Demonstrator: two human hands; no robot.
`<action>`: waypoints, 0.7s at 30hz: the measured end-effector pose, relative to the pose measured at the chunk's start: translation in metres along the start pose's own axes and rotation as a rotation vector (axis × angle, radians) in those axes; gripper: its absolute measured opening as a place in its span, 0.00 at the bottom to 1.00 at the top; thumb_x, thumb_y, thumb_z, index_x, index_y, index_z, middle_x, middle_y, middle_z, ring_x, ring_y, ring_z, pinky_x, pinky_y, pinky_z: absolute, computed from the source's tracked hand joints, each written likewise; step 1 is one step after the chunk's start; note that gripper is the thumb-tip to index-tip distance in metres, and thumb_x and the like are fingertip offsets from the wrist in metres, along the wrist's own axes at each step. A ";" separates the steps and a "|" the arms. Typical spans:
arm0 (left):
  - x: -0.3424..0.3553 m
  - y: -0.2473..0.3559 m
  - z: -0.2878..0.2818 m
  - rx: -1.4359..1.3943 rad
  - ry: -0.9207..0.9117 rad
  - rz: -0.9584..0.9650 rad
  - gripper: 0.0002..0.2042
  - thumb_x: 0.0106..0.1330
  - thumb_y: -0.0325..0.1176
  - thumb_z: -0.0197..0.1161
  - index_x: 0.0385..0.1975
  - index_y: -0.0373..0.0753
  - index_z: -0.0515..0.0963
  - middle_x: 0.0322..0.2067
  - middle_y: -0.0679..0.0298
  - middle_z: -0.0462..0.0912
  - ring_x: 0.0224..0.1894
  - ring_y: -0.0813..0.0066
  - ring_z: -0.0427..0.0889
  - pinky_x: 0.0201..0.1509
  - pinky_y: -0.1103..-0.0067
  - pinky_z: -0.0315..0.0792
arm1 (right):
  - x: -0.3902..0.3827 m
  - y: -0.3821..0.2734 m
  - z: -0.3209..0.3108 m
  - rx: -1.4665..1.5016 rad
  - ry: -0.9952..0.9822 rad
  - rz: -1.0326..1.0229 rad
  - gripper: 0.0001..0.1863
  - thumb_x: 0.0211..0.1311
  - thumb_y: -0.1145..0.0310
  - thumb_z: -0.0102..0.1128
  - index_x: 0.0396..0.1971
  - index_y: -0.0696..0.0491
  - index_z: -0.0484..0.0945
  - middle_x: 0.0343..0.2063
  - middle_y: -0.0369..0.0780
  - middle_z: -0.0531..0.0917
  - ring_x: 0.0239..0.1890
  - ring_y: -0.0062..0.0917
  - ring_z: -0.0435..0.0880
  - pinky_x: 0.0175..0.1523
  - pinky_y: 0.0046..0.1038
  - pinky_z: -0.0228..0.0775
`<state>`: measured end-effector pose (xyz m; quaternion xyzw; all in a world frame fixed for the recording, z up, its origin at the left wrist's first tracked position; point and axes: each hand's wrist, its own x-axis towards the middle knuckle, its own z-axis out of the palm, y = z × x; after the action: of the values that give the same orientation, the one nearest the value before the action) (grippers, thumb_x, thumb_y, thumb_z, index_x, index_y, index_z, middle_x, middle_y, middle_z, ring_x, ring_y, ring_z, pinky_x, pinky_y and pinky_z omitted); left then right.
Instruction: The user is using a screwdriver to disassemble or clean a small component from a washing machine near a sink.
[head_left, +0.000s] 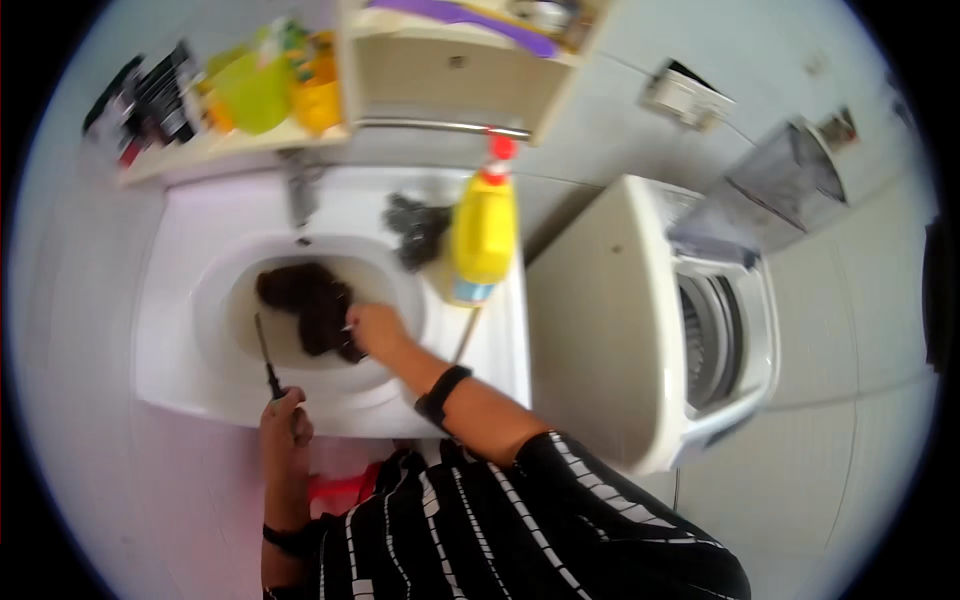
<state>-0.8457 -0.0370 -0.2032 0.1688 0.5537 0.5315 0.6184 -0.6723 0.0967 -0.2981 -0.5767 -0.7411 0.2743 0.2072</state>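
In the washbasin [205, 365] lies a dark brown, soft-looking bundle [318, 310], perhaps wet cloth; its exact kind I cannot make out. My right hand [376, 330] reaches over the basin's right side, its fingers closed at the bundle's right edge. Something small and pale shows by its fingertips. My left hand [287, 415] is at the basin's front edge, wrapped round the black handle of a thin rod that looks like a screwdriver [268, 360]. The rod points up and away over the basin, apart from the bundle.
A yellow bottle with a red cap [484, 235] stands on the basin's right ledge, beside a crumpled dark plastic bag [418, 230] and a thin stick [467, 335]. The faucet [300, 195] is behind the bowl. Shelves [215, 155] overhang the back. An open-lidded washing machine [655, 330] stands right.
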 end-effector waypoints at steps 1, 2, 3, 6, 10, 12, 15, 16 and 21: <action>0.002 -0.001 -0.007 0.038 0.011 -0.042 0.05 0.60 0.32 0.59 0.28 0.39 0.72 0.11 0.74 0.62 0.10 0.88 0.56 0.13 0.87 0.46 | 0.008 0.011 0.006 -0.072 -0.017 0.010 0.05 0.45 0.74 0.55 0.23 0.54 0.79 0.26 0.49 0.81 0.34 0.44 0.81 0.40 0.40 0.73; 0.003 -0.007 -0.016 -0.001 0.024 -0.032 0.06 0.60 0.32 0.60 0.27 0.39 0.72 0.11 0.74 0.62 0.10 0.88 0.56 0.13 0.87 0.46 | 0.015 0.016 0.007 -0.102 -0.034 0.054 0.05 0.46 0.73 0.55 0.24 0.54 0.80 0.27 0.49 0.82 0.35 0.43 0.82 0.40 0.40 0.73; 0.003 -0.007 -0.016 -0.015 0.053 -0.029 0.06 0.60 0.32 0.60 0.28 0.39 0.72 0.11 0.74 0.62 0.10 0.88 0.56 0.13 0.87 0.46 | 0.022 0.025 0.008 -0.194 -0.084 0.121 0.07 0.47 0.72 0.55 0.25 0.54 0.82 0.29 0.49 0.82 0.36 0.43 0.82 0.41 0.40 0.74; -0.006 -0.004 -0.029 -0.067 0.139 0.000 0.06 0.60 0.32 0.60 0.28 0.38 0.72 0.11 0.74 0.61 0.10 0.88 0.56 0.13 0.87 0.46 | 0.035 0.032 0.018 -0.344 -0.098 0.292 0.07 0.51 0.72 0.57 0.30 0.53 0.82 0.37 0.45 0.82 0.41 0.38 0.82 0.46 0.36 0.74; -0.010 -0.006 -0.044 -0.105 0.129 0.010 0.06 0.60 0.32 0.60 0.28 0.37 0.72 0.10 0.73 0.62 0.09 0.88 0.55 0.13 0.86 0.47 | 0.040 0.061 0.053 -0.296 0.066 0.295 0.10 0.53 0.70 0.51 0.30 0.53 0.81 0.39 0.47 0.81 0.43 0.37 0.80 0.45 0.35 0.73; -0.015 -0.005 -0.051 -0.104 0.163 0.007 0.06 0.60 0.31 0.60 0.28 0.37 0.72 0.10 0.73 0.62 0.09 0.88 0.55 0.13 0.86 0.46 | 0.041 0.050 0.052 -0.391 -0.185 0.168 0.09 0.53 0.69 0.52 0.31 0.52 0.82 0.39 0.47 0.81 0.42 0.37 0.81 0.45 0.35 0.73; -0.016 0.002 -0.052 -0.087 0.156 0.004 0.06 0.60 0.31 0.59 0.27 0.37 0.72 0.10 0.74 0.62 0.09 0.88 0.55 0.13 0.86 0.46 | 0.045 0.046 0.042 -0.435 -0.384 0.086 0.08 0.50 0.68 0.56 0.29 0.51 0.82 0.38 0.47 0.81 0.41 0.34 0.81 0.45 0.33 0.73; -0.014 0.002 -0.049 -0.076 0.132 0.006 0.05 0.60 0.31 0.59 0.27 0.37 0.73 0.10 0.74 0.62 0.09 0.88 0.55 0.13 0.86 0.46 | 0.047 0.055 0.037 -0.383 -0.346 0.128 0.07 0.49 0.68 0.58 0.27 0.52 0.81 0.38 0.47 0.81 0.40 0.31 0.82 0.44 0.32 0.74; -0.014 0.009 -0.038 -0.041 0.107 -0.014 0.05 0.60 0.31 0.60 0.28 0.37 0.73 0.11 0.75 0.61 0.10 0.89 0.54 0.13 0.86 0.45 | 0.047 0.060 -0.004 1.038 -0.622 0.411 0.16 0.54 0.80 0.58 0.43 0.65 0.69 0.37 0.47 0.80 0.46 0.34 0.80 0.48 0.26 0.76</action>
<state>-0.8802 -0.0596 -0.2014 0.1235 0.5764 0.5465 0.5948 -0.6371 0.1540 -0.3345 -0.4251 -0.4115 0.7863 0.1781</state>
